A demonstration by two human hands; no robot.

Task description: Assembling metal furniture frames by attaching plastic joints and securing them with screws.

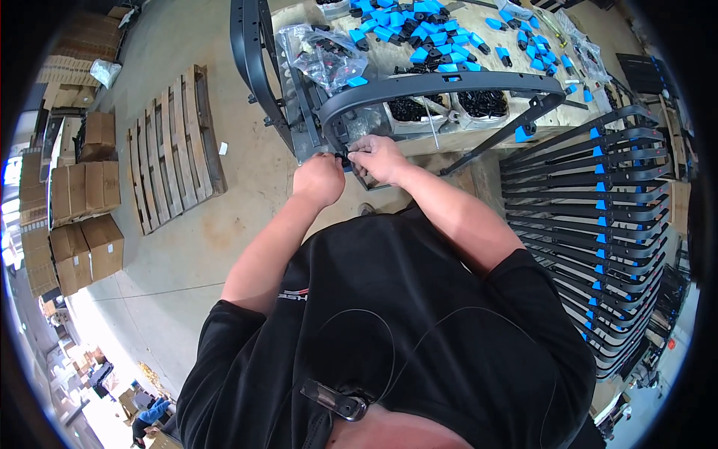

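Observation:
A black curved metal frame (441, 86) lies across the near side of the workbench, its bent end coming down between my hands. My left hand (320, 179) is closed beside that end, knuckles up, and hides what its fingers hold. Just to its right, my right hand (378, 159) pinches with thumb and fingertips at a small dark part against the frame; I cannot make out its kind. Two bins of small black parts, a left bin (390, 120) and a right bin (465, 121), stand beyond the right hand. A thin metal rod (432, 123) leans between them.
Many blue-and-black plastic pieces (419, 30) cover the wooden workbench (479, 137). A clear bag (321, 56) of hardware lies at its left. More black frames (583, 194) are stacked at right. Another upright frame (262, 67) stands front left. A wooden pallet (173, 150) and cardboard boxes (86, 187) are further left.

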